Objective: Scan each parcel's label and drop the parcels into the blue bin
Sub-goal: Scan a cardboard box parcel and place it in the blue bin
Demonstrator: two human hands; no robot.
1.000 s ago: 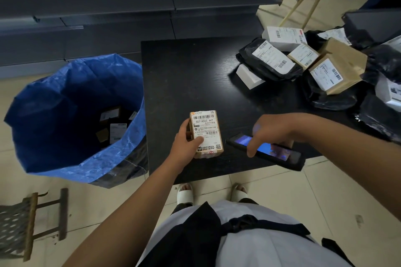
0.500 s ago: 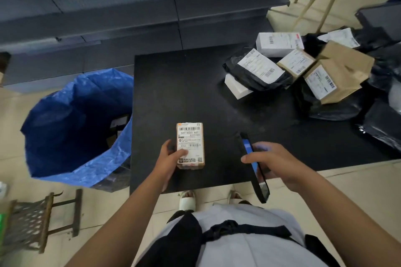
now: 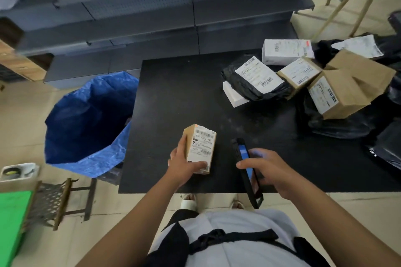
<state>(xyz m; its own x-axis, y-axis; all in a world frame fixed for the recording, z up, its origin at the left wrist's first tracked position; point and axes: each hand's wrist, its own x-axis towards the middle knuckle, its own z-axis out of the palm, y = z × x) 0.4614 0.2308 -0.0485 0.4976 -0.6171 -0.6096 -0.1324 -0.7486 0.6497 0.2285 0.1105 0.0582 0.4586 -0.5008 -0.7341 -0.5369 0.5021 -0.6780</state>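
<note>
Both hands work at the table's (image 3: 173, 93) near edge: the left hand (image 3: 182, 166) grips a small labelled parcel (image 3: 200, 150), the right hand (image 3: 271, 171) holds a scanner (image 3: 246, 165) just beside it. Bare tabletop stretches behind them to the parcel pile (image 3: 303, 80) at the far right. Off the table's left edge stands the open blue bin (image 3: 91, 119).

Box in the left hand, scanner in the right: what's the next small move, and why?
Probably tilt the black handheld scanner in the right hand toward the label on the small brown cardboard box. The left hand holds that box label-up, but the scanner stands edge-on beside it, not over the barcode.
</note>
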